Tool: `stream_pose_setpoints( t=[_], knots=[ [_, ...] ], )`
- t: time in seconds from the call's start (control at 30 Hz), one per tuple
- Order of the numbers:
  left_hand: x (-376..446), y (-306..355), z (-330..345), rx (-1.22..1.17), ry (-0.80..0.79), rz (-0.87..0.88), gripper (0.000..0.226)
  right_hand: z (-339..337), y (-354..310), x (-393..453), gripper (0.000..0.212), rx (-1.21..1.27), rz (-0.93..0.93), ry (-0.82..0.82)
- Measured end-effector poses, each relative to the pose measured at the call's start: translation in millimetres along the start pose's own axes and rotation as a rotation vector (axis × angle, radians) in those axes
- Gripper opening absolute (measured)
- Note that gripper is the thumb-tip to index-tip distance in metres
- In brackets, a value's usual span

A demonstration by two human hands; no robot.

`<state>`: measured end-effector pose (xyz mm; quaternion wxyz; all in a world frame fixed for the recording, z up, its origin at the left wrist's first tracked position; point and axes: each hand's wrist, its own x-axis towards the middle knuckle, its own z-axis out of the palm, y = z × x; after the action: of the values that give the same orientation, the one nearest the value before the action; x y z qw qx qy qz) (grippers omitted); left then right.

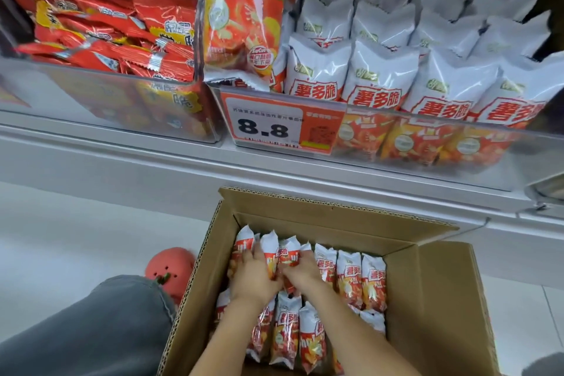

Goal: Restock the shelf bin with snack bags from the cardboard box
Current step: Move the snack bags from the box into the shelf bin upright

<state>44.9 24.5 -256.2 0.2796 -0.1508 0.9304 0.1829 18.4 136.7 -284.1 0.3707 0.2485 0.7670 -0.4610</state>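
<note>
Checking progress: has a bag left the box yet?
No, both the left hand and right hand grip bags inside the box.

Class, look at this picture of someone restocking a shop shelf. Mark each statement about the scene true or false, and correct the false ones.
1. Both hands are down inside the cardboard box. True.
2. The left hand and right hand are on snack bags in the box. True.
3. The price tag reads 5.5. False: it reads 8.8.
4. The shelf bin above the box holds no bags. False: it holds rows of white and red bags.
5. The box is closed. False: its flaps are open.
</note>
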Motion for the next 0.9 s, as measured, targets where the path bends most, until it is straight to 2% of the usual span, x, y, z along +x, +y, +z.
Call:
stream_pose_setpoints(
  t=[0.13, 0.23, 0.4, 0.5, 0.53, 0.57, 0.63, 0.73, 0.9],
  knots=[
    [12.8, 4.3, -0.4, 0.018, 0.024, -0.030, 0.090, -2.2, -4.6, 8.2, 0.040, 0.089, 0.089, 0.020],
    [18.3, 4.8, -6.9, -0.102, 0.004, -0.055, 0.077, -3.9, 4.3, 25.7, 0.037, 0.111, 0.120, -0.028],
    [13.1, -6.3, -22.4, -0.568, -0.125, -0.130, 0.053, -18.3, -0.9, -0.3, 0.030, 0.233, 0.091, -0.080],
    [-2.1, -8.2, -41.5, -1.009, -0.355, -0.207, 0.034, -40.0, 1.6, -16.7, 0.060, 0.325, 0.105, -0.219],
    [-8.0, -7.3, -49.7, -1.118, -0.450, -0.196, 0.031, -49.6, 0.8, -24.2, 0.058, 0.351, 0.093, -0.269],
    [-12.2, -6.5, -55.8, -1.181, -0.525, -0.166, 0.034, -59.0, -0.8, -32.2, 0.047, 0.386, 0.067, -0.314],
    [-21.1, -1.4, -65.7, -1.230, -0.618, -0.095, 0.044, -75.9, -2.2, -50.1, 0.033, 0.457, 0.026, -0.397],
    [-38.7, 14.1, -81.8, -1.196, -0.645, -0.002, 0.054, -96.8, -11.2, -82.4, 0.036, 0.495, -0.072, -0.462],
    [-76.1, 43.5, -125.9, -1.042, -0.677, 0.147, 0.054, -135.1, -21.3, -126.3, 0.060, 0.489, -0.175, -0.545]
  ],
)
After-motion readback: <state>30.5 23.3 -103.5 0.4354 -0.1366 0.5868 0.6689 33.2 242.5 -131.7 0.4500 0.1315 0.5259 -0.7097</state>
